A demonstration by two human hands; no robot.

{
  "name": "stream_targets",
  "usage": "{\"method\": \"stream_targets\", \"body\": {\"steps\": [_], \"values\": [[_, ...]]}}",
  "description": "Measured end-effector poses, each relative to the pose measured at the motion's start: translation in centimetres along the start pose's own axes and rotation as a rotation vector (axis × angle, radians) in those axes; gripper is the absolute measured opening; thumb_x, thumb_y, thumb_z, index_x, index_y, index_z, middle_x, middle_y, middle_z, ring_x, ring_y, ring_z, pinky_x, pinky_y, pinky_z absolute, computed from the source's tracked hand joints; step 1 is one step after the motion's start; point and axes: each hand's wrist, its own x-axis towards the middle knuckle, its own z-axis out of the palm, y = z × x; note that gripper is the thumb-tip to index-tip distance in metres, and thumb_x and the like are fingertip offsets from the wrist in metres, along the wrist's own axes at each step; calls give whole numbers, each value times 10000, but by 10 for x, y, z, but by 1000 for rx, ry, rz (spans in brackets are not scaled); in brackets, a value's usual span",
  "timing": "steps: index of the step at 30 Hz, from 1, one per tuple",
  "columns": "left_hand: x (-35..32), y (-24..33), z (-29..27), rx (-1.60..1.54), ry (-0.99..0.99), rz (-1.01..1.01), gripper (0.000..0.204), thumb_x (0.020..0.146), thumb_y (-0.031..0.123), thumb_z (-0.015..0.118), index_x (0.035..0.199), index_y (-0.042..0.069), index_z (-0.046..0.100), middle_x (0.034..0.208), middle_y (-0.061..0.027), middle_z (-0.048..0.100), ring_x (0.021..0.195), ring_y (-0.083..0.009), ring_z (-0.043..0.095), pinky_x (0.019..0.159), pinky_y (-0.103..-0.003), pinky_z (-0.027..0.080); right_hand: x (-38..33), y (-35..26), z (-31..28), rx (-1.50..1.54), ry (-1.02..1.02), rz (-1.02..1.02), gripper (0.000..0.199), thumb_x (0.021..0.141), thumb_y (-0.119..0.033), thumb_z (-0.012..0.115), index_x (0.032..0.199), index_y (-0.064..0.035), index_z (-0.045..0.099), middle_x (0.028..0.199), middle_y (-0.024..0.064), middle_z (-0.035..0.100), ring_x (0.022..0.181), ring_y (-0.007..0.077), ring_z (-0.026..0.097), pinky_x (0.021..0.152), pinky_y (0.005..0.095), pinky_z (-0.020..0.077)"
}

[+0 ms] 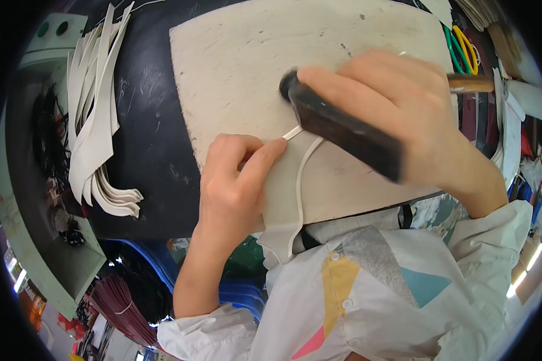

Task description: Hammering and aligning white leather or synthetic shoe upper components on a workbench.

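Note:
My left hand point(232, 180) presses down on a pale leather-like strip point(283, 201), thumb and index finger close together at its narrow upper edge. The strip has a raised rim along its right side, and its lower end hangs over the board's front edge against my shirt. In my right hand point(397, 102) is a hammer with a black head point(349, 132), blurred by motion. A wooden handle point(471, 83) sticks out beyond that hand and seems to belong to it. The hammer head covers the upper end of the strip.
Beneath the work lies a cream board point(241, 66) on a black tabletop point(147, 144). A stack of white curved strips point(99, 114) rests at the left. Green and yellow scissor-like handles point(462, 51) lie at the far right. Bundled maroon strips point(117, 307) sit below left.

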Motion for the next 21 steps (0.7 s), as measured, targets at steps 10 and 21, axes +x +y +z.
{"method": "stream_targets", "body": {"steps": [10, 21], "values": [[-11, -8, -11, -17, -5, 62, 401, 598, -70, 663, 988, 15, 706, 864, -88, 589, 785, -260, 589, 684, -365, 496, 11, -14, 3, 152, -39, 2, 597, 588, -26, 753, 1178, -105, 701, 757, 76, 608, 656, 296, 624, 566, 404, 493], [-43, 23, -1, 369, 29, 109, 308, 772, 35, 648, 1049, -99, 645, 1120, -238, 639, 951, -305, 641, 778, -398, 531, 22, -20, 19, 43, -86, -43, 485, 695, -173, 720, 1166, -59, 704, 753, 79, 615, 645, 277, 623, 561, 381, 478]]}}
